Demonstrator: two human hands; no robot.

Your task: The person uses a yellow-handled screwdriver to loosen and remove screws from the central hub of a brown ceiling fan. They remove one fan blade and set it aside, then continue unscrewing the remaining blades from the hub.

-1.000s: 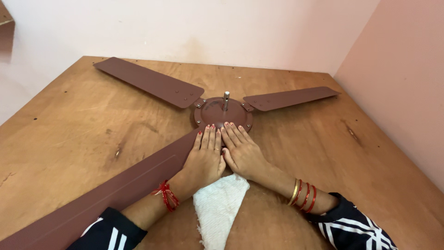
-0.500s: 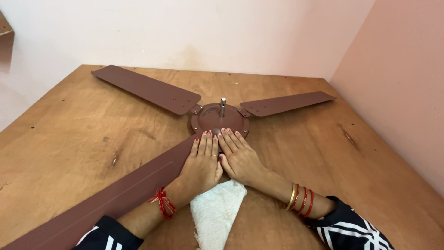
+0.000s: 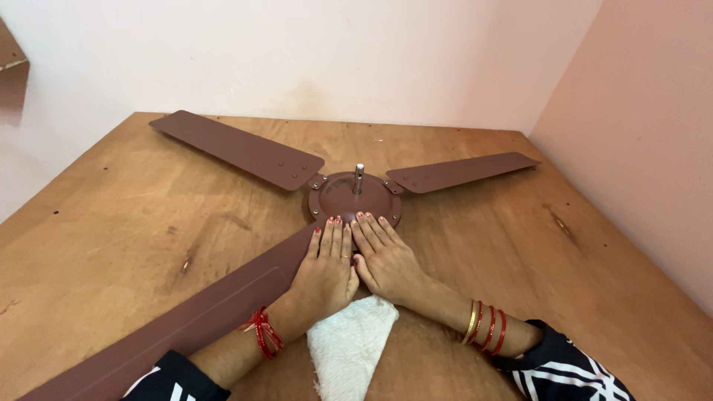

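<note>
A brown three-bladed ceiling fan lies flat on a wooden table. Its round hub has a short metal shaft standing up in the middle. My left hand lies flat, palm down, on the root of the near blade, fingertips at the hub's rim. My right hand lies flat beside it, fingers together, tips touching the hub's near edge. The two hands touch side by side. A white cloth lies on the table under my wrists. Neither hand holds anything.
One blade stretches to the far left, another blade to the far right. The table fits into a corner: a white wall behind, a pink wall on the right. A brown shelf edge shows at the upper left.
Both hands stay flat in the same place by the hub. Only the camera view has shifted slightly.
</note>
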